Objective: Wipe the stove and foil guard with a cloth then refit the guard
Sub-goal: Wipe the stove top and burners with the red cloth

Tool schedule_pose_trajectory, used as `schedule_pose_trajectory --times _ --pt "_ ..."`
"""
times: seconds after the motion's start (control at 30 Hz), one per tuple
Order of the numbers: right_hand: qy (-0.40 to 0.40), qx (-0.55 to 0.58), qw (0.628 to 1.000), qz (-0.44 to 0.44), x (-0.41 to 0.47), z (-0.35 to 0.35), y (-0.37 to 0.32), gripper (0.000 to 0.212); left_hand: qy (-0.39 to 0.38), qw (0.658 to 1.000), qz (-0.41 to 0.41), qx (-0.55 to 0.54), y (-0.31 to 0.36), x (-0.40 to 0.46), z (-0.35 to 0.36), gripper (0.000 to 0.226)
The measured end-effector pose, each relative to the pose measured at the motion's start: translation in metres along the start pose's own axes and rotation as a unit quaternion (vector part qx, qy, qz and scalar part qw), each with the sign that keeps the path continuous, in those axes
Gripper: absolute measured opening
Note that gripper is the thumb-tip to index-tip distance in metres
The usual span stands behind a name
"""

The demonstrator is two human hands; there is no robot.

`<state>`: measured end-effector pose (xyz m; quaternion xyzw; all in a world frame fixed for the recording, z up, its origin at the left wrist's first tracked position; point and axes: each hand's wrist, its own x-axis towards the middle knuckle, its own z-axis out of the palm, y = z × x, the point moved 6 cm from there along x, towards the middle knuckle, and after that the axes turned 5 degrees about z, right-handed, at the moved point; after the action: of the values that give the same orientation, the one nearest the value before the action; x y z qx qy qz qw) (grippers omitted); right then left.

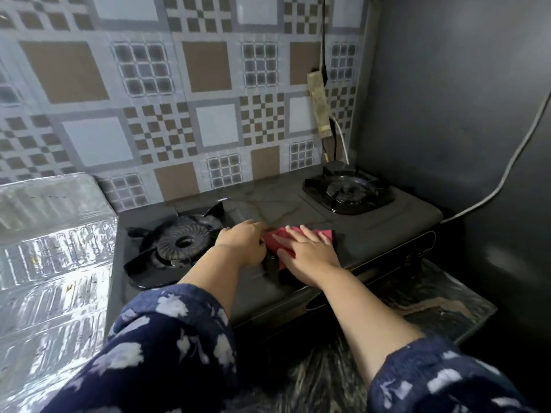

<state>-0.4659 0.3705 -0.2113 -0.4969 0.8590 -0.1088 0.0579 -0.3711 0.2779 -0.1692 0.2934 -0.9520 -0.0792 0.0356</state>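
Observation:
A black two-burner gas stove (396,216) sits on a dark stone counter. A red cloth (278,238) lies flat on the stove's middle panel between the burners. My right hand (310,251) presses down on the cloth with straight, spread fingers. My left hand (244,245) is beside it, fingers at the cloth's left edge; I cannot tell whether they pinch it. The shiny foil guard (53,254) stands at the stove's left side, folded and upright.
The left burner (179,242) and right burner (347,190) flank my hands. A power strip (319,102) with cables hangs on the patterned wall behind. A grey cable (504,174) runs down the dark right wall. The counter edge (441,308) lies in front.

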Motion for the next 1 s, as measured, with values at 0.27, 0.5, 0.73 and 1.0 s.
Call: schedule_pose_trajectory --times 0.27,0.5,0.73,1.0 --pt "-0.019 -0.031 0.999 -0.037 0.025 0.013 -0.047 0.047 0.012 0.999 -0.020 0.025 -0.045 -0.003 -0.009 0.049" --pt "-0.011 -0.024 0.999 0.022 0.060 0.001 0.007 0.049 0.020 0.999 -0.015 0.028 -0.041 0.015 -0.011 0.047" --pt "0.016 -0.022 1.000 0.014 0.092 -0.010 0.057 0.049 0.024 0.999 -0.038 0.008 -0.038 0.041 -0.014 0.044" --pt "-0.008 -0.031 0.999 0.036 0.159 -0.002 0.022 0.056 0.041 0.991 -0.131 0.011 -0.066 0.059 -0.013 0.043"
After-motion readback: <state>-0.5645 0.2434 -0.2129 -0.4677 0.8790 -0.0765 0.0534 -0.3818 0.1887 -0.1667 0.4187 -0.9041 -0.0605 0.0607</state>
